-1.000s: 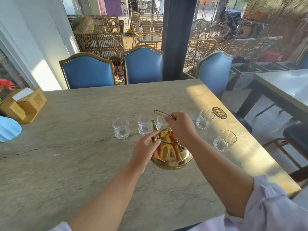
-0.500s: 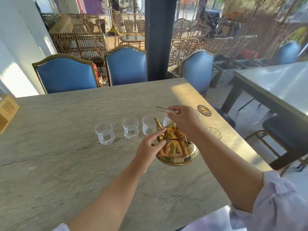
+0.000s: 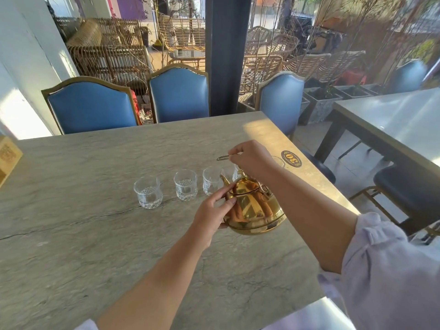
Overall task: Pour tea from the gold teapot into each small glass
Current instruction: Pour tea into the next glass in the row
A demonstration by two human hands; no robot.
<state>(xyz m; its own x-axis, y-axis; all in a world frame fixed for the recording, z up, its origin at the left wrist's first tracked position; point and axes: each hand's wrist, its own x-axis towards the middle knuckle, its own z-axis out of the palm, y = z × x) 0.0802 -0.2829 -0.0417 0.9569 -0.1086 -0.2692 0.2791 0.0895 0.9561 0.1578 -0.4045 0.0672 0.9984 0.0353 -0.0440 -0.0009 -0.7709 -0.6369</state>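
Note:
The gold teapot [image 3: 256, 210] hangs above the stone table [image 3: 95, 234], with its spout pointing towards the row of small glasses. My right hand [image 3: 252, 158] is closed around its thin wire handle from above. My left hand [image 3: 212, 215] touches the pot's left side, with its fingertips at the lid. Three small cut glasses stand in a line: one at the left [image 3: 148, 192], one in the middle [image 3: 185, 185], and one [image 3: 210, 181] right by the spout. More glasses are partly hidden behind the pot and my right hand.
A round "30" number badge [image 3: 291, 158] is stuck near the table's right edge. Three blue chairs [image 3: 178, 94] line the far side. A wooden box [image 3: 8, 158] sits at the left edge. A second table [image 3: 392, 122] stands to the right across a gap.
The view has swung right, so the glasses and the wooden box sit further left in frame. The teapot stays held by both hands near the right glasses, slightly raised.

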